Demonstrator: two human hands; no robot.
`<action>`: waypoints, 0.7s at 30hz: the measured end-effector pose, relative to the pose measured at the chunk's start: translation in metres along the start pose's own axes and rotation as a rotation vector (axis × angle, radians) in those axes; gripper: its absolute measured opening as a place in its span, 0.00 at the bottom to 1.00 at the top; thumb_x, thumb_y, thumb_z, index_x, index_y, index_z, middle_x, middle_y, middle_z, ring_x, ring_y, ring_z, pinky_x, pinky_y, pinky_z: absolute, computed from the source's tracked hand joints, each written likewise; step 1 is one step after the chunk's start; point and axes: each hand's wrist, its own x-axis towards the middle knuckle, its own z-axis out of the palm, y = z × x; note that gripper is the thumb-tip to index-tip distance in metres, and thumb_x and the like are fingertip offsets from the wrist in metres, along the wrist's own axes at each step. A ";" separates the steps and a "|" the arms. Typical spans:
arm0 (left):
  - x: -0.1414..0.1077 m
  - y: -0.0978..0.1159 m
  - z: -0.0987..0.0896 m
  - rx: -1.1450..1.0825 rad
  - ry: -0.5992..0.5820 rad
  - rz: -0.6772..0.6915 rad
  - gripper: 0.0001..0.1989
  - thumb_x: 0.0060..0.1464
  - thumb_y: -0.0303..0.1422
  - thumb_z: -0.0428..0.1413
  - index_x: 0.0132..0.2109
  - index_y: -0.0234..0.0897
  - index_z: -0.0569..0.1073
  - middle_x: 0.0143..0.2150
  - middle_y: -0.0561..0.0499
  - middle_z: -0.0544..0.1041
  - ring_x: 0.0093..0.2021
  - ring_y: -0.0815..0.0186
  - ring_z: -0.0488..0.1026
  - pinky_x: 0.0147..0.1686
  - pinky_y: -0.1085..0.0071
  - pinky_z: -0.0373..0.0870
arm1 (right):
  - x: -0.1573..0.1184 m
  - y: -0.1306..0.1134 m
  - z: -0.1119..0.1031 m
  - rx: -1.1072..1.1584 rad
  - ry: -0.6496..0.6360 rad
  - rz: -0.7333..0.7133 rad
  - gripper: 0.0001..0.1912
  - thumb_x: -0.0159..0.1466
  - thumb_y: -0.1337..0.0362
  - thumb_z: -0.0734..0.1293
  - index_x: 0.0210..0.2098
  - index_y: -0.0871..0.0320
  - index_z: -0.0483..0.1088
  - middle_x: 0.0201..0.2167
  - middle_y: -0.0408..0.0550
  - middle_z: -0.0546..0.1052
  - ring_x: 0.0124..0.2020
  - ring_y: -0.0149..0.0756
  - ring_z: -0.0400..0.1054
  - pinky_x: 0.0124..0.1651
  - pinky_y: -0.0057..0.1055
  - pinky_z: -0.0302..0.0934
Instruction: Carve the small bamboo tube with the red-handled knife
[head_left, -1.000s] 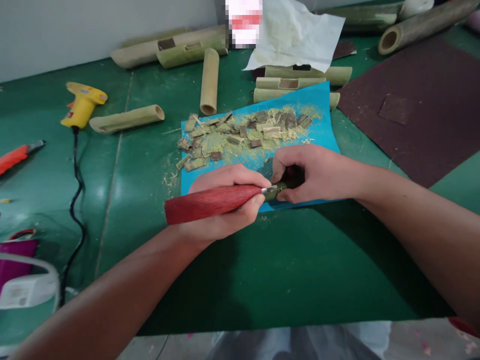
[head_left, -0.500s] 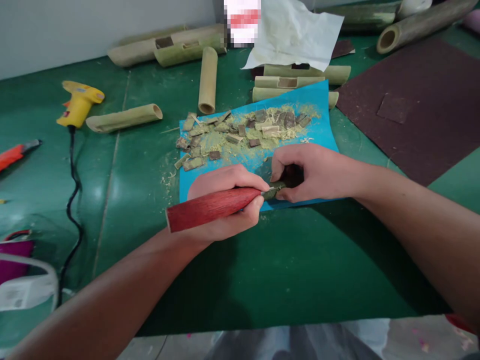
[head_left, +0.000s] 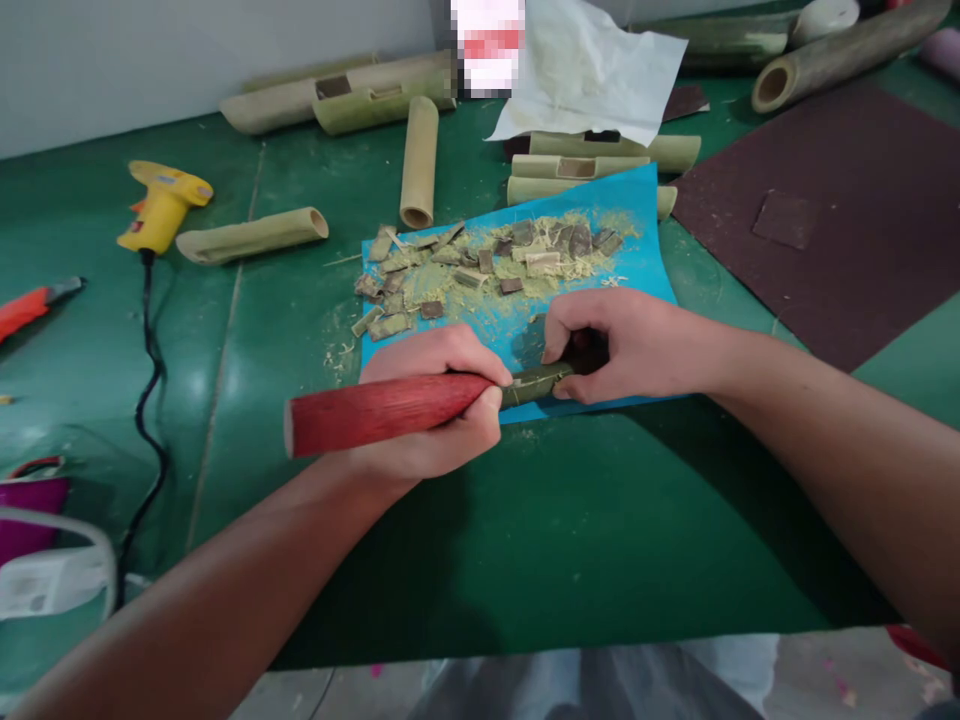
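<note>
My left hand is closed around the narrow end of a carving knife with a thick red wooden handle; its blade is mostly hidden by my fingers. The butt of the handle points left. My right hand grips a thin dark green bamboo piece between thumb and fingers. Pale cut marks run along the bamboo, which extends left to the fingertips of my left hand. Both hands are above the near edge of a blue sheet.
Bamboo chips and sawdust cover the sheet's far half. To the left are a yellow glue gun with its black cord, an orange-handled cutter and a split bamboo piece. A brown board lies right.
My left hand has slid left with the red-handled knife, baring more of the green bamboo. My right hand keeps its place and its grip.
</note>
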 end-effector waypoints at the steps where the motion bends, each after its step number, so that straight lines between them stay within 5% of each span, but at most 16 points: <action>1: 0.000 0.000 -0.001 0.000 0.001 -0.005 0.06 0.53 0.27 0.57 0.33 0.43 0.78 0.28 0.55 0.81 0.25 0.67 0.76 0.26 0.68 0.76 | 0.000 0.000 0.000 -0.001 -0.001 0.002 0.09 0.55 0.63 0.75 0.34 0.54 0.73 0.31 0.40 0.75 0.31 0.32 0.65 0.35 0.31 0.54; 10: 0.002 0.005 0.001 0.032 -0.113 -0.056 0.06 0.57 0.30 0.60 0.38 0.47 0.81 0.36 0.54 0.87 0.31 0.63 0.82 0.37 0.64 0.83 | 0.001 0.000 0.000 0.002 -0.001 0.007 0.09 0.55 0.62 0.75 0.33 0.54 0.72 0.31 0.40 0.75 0.31 0.32 0.65 0.35 0.31 0.54; 21: 0.001 0.002 0.001 0.016 -0.047 -0.014 0.06 0.52 0.29 0.57 0.32 0.46 0.77 0.27 0.54 0.81 0.24 0.65 0.75 0.26 0.66 0.76 | 0.000 0.000 -0.001 -0.009 -0.007 0.011 0.09 0.55 0.63 0.75 0.34 0.54 0.73 0.32 0.41 0.76 0.32 0.33 0.66 0.35 0.31 0.55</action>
